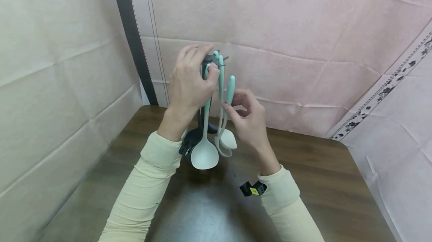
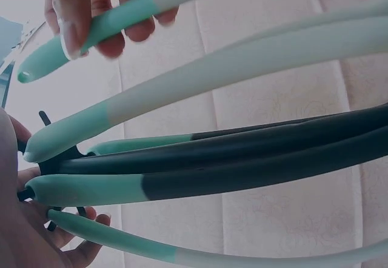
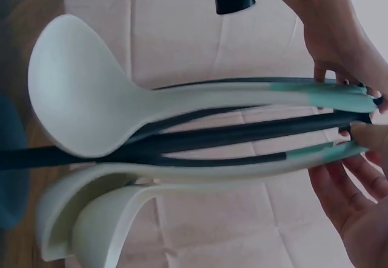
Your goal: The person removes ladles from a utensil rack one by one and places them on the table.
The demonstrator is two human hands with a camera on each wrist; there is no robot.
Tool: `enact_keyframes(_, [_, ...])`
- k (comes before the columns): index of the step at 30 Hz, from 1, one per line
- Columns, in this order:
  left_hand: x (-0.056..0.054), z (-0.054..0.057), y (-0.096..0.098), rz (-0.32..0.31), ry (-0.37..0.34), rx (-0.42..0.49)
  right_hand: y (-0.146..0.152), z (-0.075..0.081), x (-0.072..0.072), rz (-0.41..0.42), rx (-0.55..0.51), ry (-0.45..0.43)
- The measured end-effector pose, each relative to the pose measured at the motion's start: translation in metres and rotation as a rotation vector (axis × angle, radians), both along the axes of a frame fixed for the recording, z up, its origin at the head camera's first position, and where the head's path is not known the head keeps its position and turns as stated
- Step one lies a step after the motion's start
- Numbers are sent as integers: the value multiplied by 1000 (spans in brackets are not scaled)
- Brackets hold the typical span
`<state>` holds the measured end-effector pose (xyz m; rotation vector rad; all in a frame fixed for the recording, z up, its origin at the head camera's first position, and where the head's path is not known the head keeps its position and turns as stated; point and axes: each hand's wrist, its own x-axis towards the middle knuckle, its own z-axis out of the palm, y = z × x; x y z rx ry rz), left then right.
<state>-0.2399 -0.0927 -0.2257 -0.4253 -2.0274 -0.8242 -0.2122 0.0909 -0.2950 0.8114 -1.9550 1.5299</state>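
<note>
Near the table's back edge stands a dark utensil stand [image 3: 254,133], hung with kitchen utensils that have mint-green handle ends. My left hand [image 1: 192,78] grips the stand's hooked top from the left, thumb beside the handles. On the right, my right hand [image 1: 251,118] pinches the handle of a white ladle [image 1: 230,89] between thumb and fingers. That handle leans away from the others, its tip apart from the hooks. A second white ladle [image 1: 228,139] hangs right behind it. In front hangs a white spatula [image 1: 204,156], its broad head facing me. Dark utensils [image 1: 193,137] are partly hidden behind it.
The brown wooden table [image 1: 303,170] spreads below and to both sides. Pinkish cloth [image 1: 287,47] covers the wall close behind the stand, and pale cloth [image 1: 67,65] hangs at the left. Both wrists carry small black devices [image 1: 253,189].
</note>
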Motion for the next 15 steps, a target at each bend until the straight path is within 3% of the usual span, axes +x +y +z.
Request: enact_keyframes(15, [-2, -2, 0, 2, 5, 13, 21, -1, 10, 11, 47, 8])
